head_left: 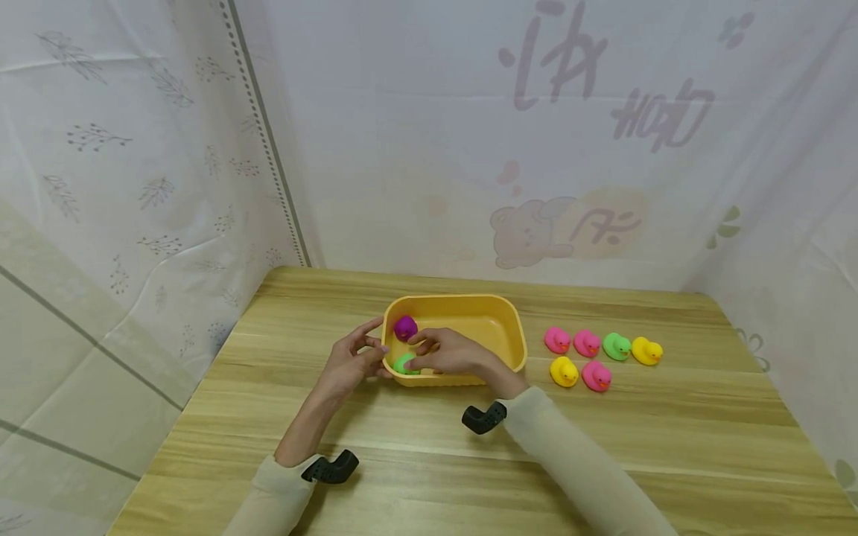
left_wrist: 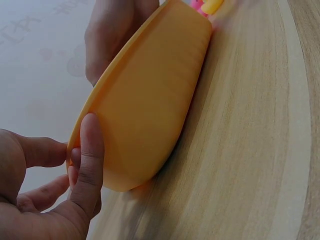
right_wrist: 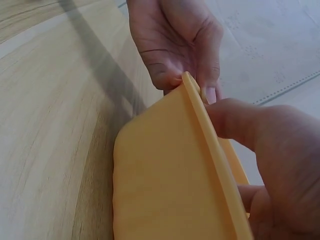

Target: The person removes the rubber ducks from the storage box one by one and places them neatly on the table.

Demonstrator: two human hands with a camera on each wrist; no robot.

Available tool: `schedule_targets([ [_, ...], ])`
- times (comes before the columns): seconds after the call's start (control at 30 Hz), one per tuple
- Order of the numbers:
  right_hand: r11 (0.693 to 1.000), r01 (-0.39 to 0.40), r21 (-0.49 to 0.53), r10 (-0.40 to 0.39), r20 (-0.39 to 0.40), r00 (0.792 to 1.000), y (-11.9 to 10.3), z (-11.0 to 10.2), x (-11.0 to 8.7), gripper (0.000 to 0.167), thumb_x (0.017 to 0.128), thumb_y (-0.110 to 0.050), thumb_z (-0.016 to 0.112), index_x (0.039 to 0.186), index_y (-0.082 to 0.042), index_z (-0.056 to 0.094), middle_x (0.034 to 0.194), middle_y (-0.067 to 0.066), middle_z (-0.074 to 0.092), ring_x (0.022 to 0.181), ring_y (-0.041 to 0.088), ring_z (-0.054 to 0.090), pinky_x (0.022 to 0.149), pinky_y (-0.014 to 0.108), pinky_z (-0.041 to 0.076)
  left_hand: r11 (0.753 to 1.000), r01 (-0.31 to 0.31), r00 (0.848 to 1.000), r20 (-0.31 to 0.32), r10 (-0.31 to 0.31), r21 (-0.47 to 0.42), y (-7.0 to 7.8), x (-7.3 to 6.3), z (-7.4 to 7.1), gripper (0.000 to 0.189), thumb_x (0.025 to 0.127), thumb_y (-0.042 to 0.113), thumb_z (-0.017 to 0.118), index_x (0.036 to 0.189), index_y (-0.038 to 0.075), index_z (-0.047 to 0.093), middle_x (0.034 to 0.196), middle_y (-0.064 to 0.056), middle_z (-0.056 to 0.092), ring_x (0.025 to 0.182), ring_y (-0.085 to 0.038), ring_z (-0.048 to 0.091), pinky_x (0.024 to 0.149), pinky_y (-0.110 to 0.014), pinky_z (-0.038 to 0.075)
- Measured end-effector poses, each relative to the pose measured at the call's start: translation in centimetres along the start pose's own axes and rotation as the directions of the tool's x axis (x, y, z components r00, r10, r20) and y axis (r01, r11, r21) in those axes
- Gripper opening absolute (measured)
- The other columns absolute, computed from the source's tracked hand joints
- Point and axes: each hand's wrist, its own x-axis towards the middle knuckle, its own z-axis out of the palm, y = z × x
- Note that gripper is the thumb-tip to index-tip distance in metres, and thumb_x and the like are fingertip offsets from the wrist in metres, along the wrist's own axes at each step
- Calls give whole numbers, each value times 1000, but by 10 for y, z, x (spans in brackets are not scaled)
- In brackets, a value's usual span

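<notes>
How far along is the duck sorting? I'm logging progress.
Two ducks look done: the purple duck and green duck sit in the yellow tub. The left hand grips its rim; the right hand reaches inside. Six ducks remain on the table.

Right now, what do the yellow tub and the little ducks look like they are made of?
The yellow tub looks like moulded plastic with a smooth, matte to slightly satin finish: one even colour, rounded corners, a thin rolled rim. The ducks beside it look like soft rubber or vinyl, with bright solid colours and a faint sheen; their softness cannot be confirmed. The table shows a wood-grain print, probably laminate.
</notes>
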Motion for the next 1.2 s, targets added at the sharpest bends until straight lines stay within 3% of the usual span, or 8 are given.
schedule_targets([
  [0.33, 992, 5, -125, -11, -54, 998, 0, 7, 6, 47, 88, -44, 78, 123, -13, 71, 115, 1, 71, 106, 19, 64, 99, 40, 57, 1000, 6, 1000, -7, -6, -3, -1, 1, 0, 61, 99, -1, 61, 156, 13, 43, 105, -7, 51, 71, -18, 68, 73, -33, 68],
  [0.57, 991, 13, -133, -24, -76, 997, -2, 8, 6, 37, 87, -43, 80, 112, -15, 74, 106, -2, 71, 99, 17, 63, 92, 36, 58, 1000, 16, 1000, -14, -16, -5, 0, 1, 0, 61, 98, 0, 61, 155, 14, 44, 105, -8, 51, 71, -19, 68, 75, -38, 69],
  [0.8, 987, 5, -158, -24, -120, 993, -2, 10, 8, 41, 82, -44, 84, 109, -16, 72, 104, 1, 73, 97, 17, 66, 86, 33, 59, 1000, 8, 1000, -14, -8, -8, -1, 1, 0, 61, 98, 0, 61, 156, 13, 43, 104, -8, 51, 71, -20, 68, 75, -38, 69],
  [1.2, 996, 15, -83, -31, -199, 980, 1, 9, 4, 37, 79, -39, 84, 107, -21, 70, 104, 2, 67, 92, 21, 62, 71, 29, 57, 1000, 4, 1000, -11, -4, -3, 1, 0, 0, 62, 99, -1, 60, 156, 10, 41, 104, -8, 51, 69, -17, 68, 71, -32, 68],
])
